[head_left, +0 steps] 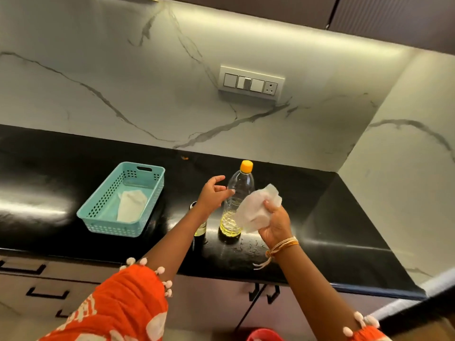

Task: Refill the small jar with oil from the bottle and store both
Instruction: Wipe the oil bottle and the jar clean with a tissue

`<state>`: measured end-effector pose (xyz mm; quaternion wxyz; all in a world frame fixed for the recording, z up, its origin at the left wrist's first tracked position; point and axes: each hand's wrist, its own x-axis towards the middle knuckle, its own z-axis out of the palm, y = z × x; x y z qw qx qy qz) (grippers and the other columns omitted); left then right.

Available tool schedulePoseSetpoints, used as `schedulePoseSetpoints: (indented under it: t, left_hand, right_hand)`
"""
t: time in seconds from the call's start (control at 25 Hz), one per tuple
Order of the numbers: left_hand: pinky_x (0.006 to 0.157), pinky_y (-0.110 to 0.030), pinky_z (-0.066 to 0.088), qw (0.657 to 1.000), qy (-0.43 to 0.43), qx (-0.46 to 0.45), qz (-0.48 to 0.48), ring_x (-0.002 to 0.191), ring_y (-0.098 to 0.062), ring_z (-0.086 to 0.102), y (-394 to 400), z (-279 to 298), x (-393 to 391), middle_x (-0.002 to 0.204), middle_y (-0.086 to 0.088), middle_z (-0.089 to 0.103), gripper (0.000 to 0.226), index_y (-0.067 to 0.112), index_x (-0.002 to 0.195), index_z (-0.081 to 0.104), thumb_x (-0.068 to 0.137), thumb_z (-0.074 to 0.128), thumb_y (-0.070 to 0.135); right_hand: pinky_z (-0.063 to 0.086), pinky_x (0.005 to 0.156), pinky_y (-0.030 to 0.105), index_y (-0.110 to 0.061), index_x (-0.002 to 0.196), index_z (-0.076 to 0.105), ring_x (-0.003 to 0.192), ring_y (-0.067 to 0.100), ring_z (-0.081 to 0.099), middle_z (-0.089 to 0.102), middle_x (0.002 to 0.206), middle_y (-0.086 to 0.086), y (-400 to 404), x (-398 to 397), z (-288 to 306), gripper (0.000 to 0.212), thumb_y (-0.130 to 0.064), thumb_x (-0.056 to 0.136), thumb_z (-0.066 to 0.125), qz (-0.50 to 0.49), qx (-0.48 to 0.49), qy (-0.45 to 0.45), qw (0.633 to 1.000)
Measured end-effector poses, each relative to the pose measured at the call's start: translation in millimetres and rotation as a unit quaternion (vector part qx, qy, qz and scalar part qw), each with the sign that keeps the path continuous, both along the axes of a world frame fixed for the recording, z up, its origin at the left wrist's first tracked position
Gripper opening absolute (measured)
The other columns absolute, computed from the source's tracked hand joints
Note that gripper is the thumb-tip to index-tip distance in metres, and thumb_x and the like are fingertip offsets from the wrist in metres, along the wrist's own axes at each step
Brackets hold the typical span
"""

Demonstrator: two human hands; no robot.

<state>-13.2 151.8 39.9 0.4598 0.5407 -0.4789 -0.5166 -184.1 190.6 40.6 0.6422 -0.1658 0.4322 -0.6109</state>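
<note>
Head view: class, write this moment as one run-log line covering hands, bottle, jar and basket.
left hand: open, by bottle | right hand: grips tissue | bottle: capped, upright, little oil | jar: mostly hidden | basket: holds tissue

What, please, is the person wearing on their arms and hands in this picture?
Both arms carry loose orange sleeves with white patterning, edged with pale pom-pom trim. The right wrist has a bundle of orange and cream threads tied round it, loose ends dangling. The left hand and right hand are bare.
</note>
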Motion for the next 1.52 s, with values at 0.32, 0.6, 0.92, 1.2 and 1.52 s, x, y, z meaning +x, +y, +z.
schedulePoseSetpoints:
  t: [0.32, 0.6, 0.92, 1.2, 1.52]
  left_hand:
    - [0.102, -0.039, 0.046, 0.993, -0.089, -0.028, -0.074, 0.12, -0.017, 0.051, -34, -45, -34, 0.13, 0.001, 0.054, 0.084, 0.023, 0.129, 0.045, 0.059, 0.091, 0.028]
    - [0.085, -0.036, 0.058, 0.997, -0.023, -0.069, -0.034, 0.095, -0.02, 0.069, -65, -64, -50, 0.097, -0.004, 0.072, 0.045, 0.021, 0.095, 0.066, 0.056, 0.087, 0.03]
    - [0.075, -0.035, 0.059, 0.968, 0.18, -0.075, -0.156, 0.087, -0.034, 0.068, -99, 22, -42, 0.093, -0.019, 0.069, 0.029, 0.005, 0.1, 0.063, 0.081, 0.069, 0.026]
    - [0.073, -0.038, 0.059, 0.949, 0.213, -0.062, -0.226, 0.083, -0.028, 0.069, -98, 45, -44, 0.094, -0.015, 0.069, 0.084, 0.004, 0.108, 0.064, 0.05, 0.086, 0.06]
    - [0.084, -0.045, 0.057, 0.93, 0.32, -0.018, -0.18, 0.104, -0.033, 0.065, -102, 34, -30, 0.11, -0.019, 0.068, 0.101, 0.007, 0.122, 0.059, 0.044, 0.085, 0.065]
  right_hand:
    - [0.054, 0.077, 0.03, -0.017, 0.11, 0.064, 0.093, 0.016, 0.06, 0.063, 0.099, -0.004, -46, 3, 29, 0.025, -0.009, 0.1, 0.043, -0.133, -0.165, 0.279, 0.937]
    - [0.043, 0.108, 0.034, -0.019, 0.142, 0.044, 0.13, 0.011, 0.048, 0.051, 0.141, -0.001, -61, 30, -13, 0.042, -0.011, 0.102, 0.038, -0.036, -0.248, 0.42, 0.872]
    - [0.053, 0.095, 0.035, -0.015, 0.119, 0.063, 0.111, 0.011, 0.063, 0.065, 0.121, 0.007, -76, -11, 27, 0.045, 0.013, 0.089, 0.045, -0.066, -0.325, 0.487, 0.808]
    - [0.05, 0.098, 0.027, -0.009, 0.116, 0.067, 0.111, 0.013, 0.062, 0.065, 0.124, 0.006, -132, 2, 112, 0.032, 0.005, 0.091, 0.053, -0.117, -0.34, 0.484, 0.798]
    - [0.035, 0.113, 0.033, -0.02, 0.141, 0.044, 0.143, 0.013, 0.03, 0.036, 0.151, -0.002, -75, 7, 23, 0.054, 0.005, 0.093, 0.047, 0.015, -0.426, 0.58, 0.694]
